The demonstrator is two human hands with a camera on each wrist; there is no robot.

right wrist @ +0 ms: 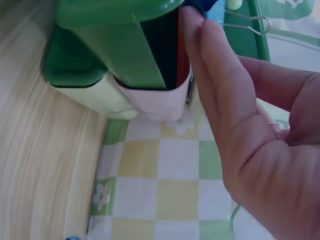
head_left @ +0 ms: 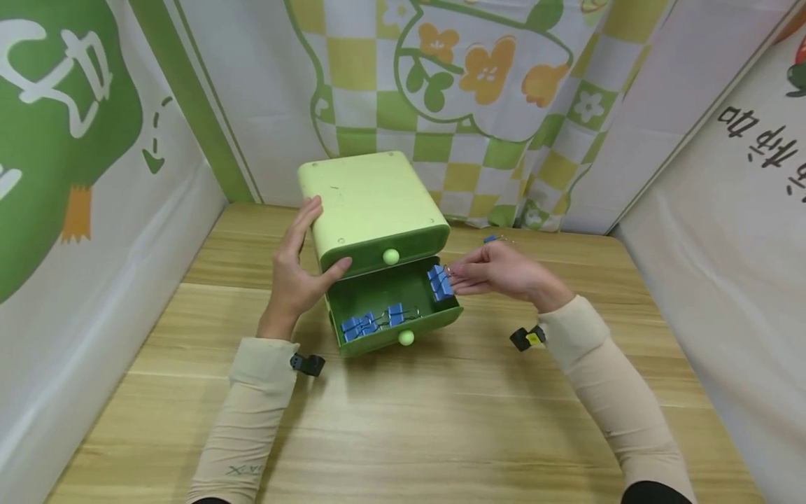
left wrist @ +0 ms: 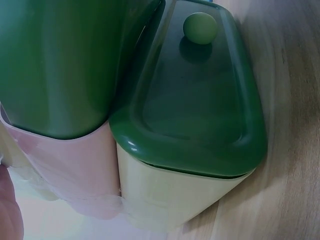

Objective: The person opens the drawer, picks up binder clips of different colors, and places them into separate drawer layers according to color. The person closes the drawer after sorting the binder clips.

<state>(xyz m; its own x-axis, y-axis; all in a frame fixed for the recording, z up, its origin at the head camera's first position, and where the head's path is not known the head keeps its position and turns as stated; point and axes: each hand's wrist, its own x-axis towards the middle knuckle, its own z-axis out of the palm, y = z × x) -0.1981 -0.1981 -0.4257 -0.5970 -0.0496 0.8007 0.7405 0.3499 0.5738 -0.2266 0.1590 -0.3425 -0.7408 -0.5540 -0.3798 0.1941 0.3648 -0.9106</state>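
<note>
A light green drawer unit stands on the table with one dark green drawer pulled out. My left hand rests on the unit's left front corner, fingers along its side and thumb across the front. Several blue binder clips lie in the drawer's front left part. At its right end my right hand pinches the wire handle of a blue binder clip; in the right wrist view, the silver handle shows beyond the fingertips.
Below the open drawer is a shut green drawer with a round knob. Another blue clip lies on the table behind my right hand. A checked curtain hangs at the back, with printed cloth walls at the sides.
</note>
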